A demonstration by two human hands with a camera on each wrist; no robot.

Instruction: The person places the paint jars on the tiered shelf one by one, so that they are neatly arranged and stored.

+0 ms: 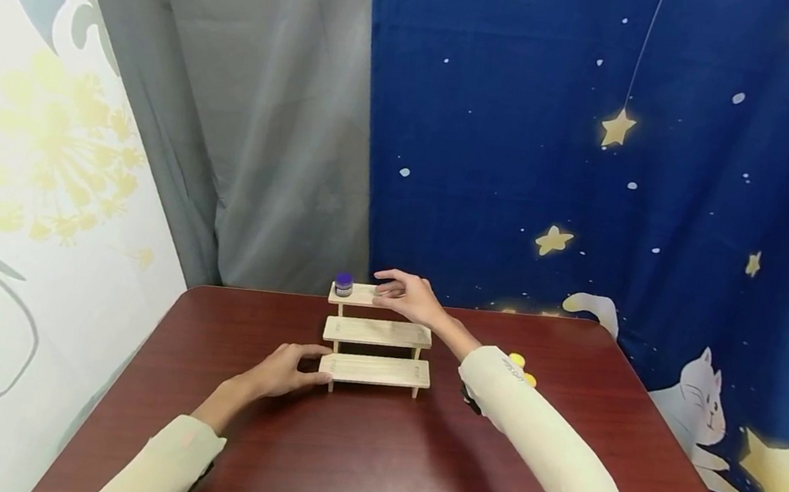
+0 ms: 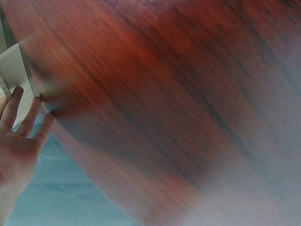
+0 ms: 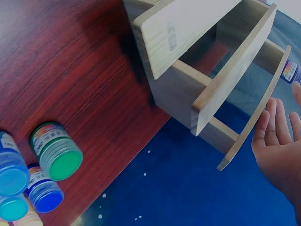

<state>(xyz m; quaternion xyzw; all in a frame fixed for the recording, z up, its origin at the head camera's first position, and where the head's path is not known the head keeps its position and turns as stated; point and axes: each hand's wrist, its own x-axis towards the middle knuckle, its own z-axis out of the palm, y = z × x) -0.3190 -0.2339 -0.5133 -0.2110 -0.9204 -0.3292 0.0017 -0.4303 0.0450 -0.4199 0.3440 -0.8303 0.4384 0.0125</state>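
Note:
A three-tier wooden stand [image 1: 374, 370] stands towards the back of the table. A small paint jar with a purple lid [image 1: 343, 285] sits at the left end of its top tier; part of it shows at the right wrist view's edge. My left hand [image 1: 285, 368] holds the left end of the bottom tier, thumb in front and fingers behind; in the left wrist view its fingertips [image 2: 35, 100] meet the wood. My right hand [image 1: 412, 297] is at the right part of the top tier, fingers loosely bent, with nothing visible between them.
Several paint jars, among them a green one [image 3: 56, 150] and a dark blue one [image 3: 44, 189], stand on the table right of the stand. Two yellow lids [image 1: 517, 360] show beside the right sleeve. Curtains hang behind the dark red table [image 1: 364, 460].

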